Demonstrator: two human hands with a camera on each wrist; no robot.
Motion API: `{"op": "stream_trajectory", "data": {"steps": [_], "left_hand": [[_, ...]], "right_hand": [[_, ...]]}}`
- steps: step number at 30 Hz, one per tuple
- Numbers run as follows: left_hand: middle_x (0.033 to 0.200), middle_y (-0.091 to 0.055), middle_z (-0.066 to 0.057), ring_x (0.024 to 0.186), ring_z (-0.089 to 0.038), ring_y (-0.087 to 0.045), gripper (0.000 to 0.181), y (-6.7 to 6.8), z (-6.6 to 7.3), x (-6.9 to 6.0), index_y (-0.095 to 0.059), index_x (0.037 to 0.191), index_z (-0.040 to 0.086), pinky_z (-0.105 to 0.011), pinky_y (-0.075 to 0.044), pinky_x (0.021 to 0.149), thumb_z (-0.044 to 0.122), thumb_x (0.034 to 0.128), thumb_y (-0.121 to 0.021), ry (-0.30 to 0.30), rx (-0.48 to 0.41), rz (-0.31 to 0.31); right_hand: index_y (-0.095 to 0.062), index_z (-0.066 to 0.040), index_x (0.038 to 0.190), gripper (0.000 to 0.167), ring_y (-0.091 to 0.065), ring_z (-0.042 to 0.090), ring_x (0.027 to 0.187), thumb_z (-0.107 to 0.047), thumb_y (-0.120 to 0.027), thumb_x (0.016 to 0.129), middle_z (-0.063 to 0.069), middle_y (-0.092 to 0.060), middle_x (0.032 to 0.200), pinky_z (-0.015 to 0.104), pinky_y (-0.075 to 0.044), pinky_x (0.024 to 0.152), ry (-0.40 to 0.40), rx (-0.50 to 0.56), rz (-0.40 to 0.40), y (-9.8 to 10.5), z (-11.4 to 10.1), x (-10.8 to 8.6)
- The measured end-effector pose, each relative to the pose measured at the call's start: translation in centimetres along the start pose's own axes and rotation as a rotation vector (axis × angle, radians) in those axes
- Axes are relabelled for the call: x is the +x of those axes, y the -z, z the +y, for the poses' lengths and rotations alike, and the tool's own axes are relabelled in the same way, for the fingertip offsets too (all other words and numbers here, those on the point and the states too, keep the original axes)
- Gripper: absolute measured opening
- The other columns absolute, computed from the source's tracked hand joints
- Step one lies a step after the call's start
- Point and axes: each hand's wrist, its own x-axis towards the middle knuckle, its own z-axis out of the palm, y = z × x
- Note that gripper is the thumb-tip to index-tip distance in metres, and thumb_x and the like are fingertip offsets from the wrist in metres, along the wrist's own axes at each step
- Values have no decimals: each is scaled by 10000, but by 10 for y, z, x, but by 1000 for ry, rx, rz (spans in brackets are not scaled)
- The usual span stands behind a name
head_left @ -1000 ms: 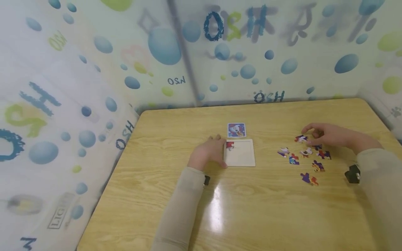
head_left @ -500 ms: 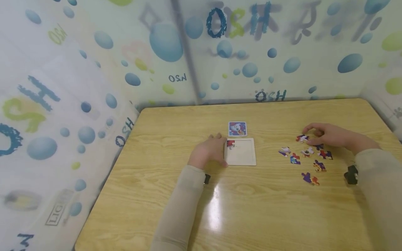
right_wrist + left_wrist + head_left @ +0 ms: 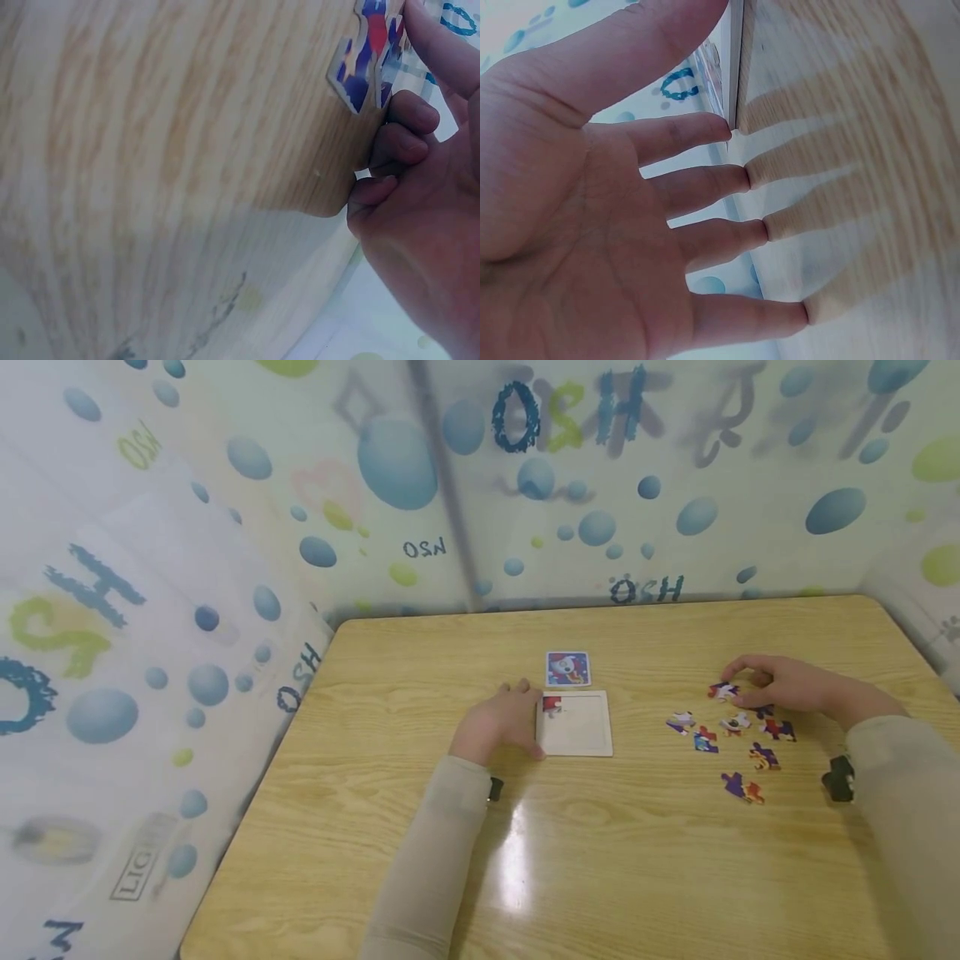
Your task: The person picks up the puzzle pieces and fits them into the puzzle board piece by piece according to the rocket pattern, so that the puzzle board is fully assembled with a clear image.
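Head view: left hand (image 3: 498,723) spread wide against cream tray (image 3: 579,735); right hand (image 3: 786,686) pinches 1 puzzle piece (image 3: 722,692).

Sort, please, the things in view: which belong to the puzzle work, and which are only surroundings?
Puzzle work: white puzzle tray; loose puzzle pieces; probably the picture card beyond the tray.
Surroundings: wooden table; patterned wall.

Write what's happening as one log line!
left hand: spread at left edge of board | right hand: pinching puzzle piece | corner piece: in board | card: beyond board | loose pieces: right of board
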Motion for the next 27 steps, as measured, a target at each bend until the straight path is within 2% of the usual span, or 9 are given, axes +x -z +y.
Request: {"op": "stream_trajectory", "data": {"steps": [4,9,10,12,14,15,17,21,27], "left_hand": [[1796,-207,-113,1665,-413,-165,1055,-1,-1,0,-338,1675,150,-629,-303,1309,365,827,-927,-3,-7,-1],[1799,-200,-106,1668,-410,-156,1055,-1,-1,0,-335,1677,157,-633,-302,1308,369,829,-926,-2,-11,-3],[1799,-197,-105,1669,-410,-153,1056,-1,-1,0,-334,1678,159,-634,-301,1308,370,829,-926,-2,-10,-3],[1798,-201,-106,1668,-412,-155,1055,-1,-1,0,-335,1678,158,-636,-307,1305,372,830,-925,-5,-9,-1],[1797,-204,-107,1667,-412,-158,1052,-1,-1,0,-335,1678,158,-636,-311,1303,372,832,-923,-8,-8,1],[1797,-205,-108,1667,-412,-159,1051,-1,-1,0,-336,1677,157,-636,-313,1302,370,832,-923,-9,-8,2],[1797,-201,-112,1667,-414,-159,1048,-1,0,-1,-337,1676,153,-638,-314,1301,366,834,-923,-9,-10,2],[1804,-173,-115,1670,-415,-142,1048,-1,-1,-1,-331,1678,150,-637,-294,1310,359,838,-920,-2,-16,-3],[1805,-171,-114,1670,-415,-144,1049,-1,0,-1,-330,1678,148,-640,-294,1310,367,838,-919,-3,-17,-4]], "right_hand": [[-543,-51,1426,503,-550,556,1224,-309,-712,1028,396,-586,1343,716,-465,994,-11,-9,8,-1,1,1],[-542,-42,1440,550,-539,544,1244,-355,-715,1022,430,-546,1416,742,-449,1017,-25,8,12,-1,0,-1],[-543,-43,1444,561,-545,532,1229,-368,-717,1020,415,-570,1374,731,-457,1009,-29,7,15,-1,0,-2],[-551,-56,1446,580,-560,452,1126,-400,-723,1011,328,-615,1185,622,-488,942,-39,7,23,-2,1,-2],[-560,-72,1445,593,-536,355,998,-432,-726,1004,183,-563,989,500,-455,854,-49,0,34,-3,3,-1],[-567,-81,1441,598,-504,302,964,-452,-728,1000,112,-525,948,451,-418,825,-55,-9,43,-3,4,-1],[-577,-99,1433,600,-464,263,909,-481,-725,995,68,-444,895,413,-354,789,-62,-20,54,-5,6,0],[-602,-121,1411,613,-490,283,949,-539,-723,980,97,-515,975,409,-375,795,-70,-42,83,-7,6,-1],[-622,-122,1414,647,-431,228,803,-588,-707,974,47,-424,851,384,-335,731,-78,-90,112,-9,8,-2]]}}
